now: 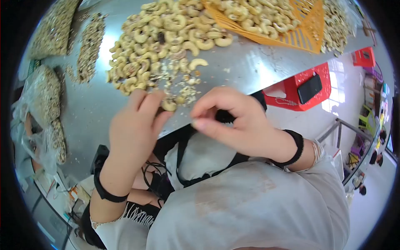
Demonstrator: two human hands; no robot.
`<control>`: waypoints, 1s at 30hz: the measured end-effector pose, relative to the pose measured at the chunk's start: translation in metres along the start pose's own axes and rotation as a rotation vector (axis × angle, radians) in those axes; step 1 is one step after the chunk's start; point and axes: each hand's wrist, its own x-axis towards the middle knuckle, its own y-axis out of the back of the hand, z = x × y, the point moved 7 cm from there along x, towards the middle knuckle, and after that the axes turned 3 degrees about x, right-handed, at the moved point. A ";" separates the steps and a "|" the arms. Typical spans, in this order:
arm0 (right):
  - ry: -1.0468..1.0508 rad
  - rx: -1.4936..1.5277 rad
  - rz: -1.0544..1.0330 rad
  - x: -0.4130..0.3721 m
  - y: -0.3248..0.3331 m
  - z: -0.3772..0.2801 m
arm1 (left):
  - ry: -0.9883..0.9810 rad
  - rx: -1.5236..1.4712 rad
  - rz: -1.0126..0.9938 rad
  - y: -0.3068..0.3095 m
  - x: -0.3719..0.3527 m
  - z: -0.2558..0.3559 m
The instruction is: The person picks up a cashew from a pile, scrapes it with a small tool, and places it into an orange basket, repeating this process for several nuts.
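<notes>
My left hand (135, 127) is at the near side of a large pile of cashew nuts (160, 39) on a metal table. Its thumb and fingers close at a pale curved cashew nut (168, 105), which shows at the fingertips. To the right, over the table's near edge, my right hand (233, 121) is curled with thumb and forefinger brought together in a pinch. Whatever is between those fingertips is too small to make out. Small broken bits and skin flakes (185, 91) lie between the pile and my hands.
An orange slotted basket (266, 39) of cashews sits at the back right, with more nuts (335, 27) beyond it. Filled plastic bags (46, 96) line the left side. A red stool (287, 98) beside the table carries a black phone (309, 89). The metal table (89, 112) ends before my lap.
</notes>
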 end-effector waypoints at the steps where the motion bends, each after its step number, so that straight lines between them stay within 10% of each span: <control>1: -0.032 -0.024 -0.043 -0.003 -0.002 0.001 | -0.021 -0.013 -0.003 -0.001 0.003 0.002; 13: -0.106 0.021 -0.162 -0.021 -0.016 0.018 | 0.073 -0.256 0.121 0.016 0.011 -0.007; 21: -0.283 0.745 -0.234 -0.012 -0.028 0.013 | 0.023 -0.334 0.135 0.019 -0.013 0.024; 30: -0.241 0.840 -0.168 -0.010 -0.010 0.010 | 0.043 -0.443 0.143 0.015 -0.013 0.036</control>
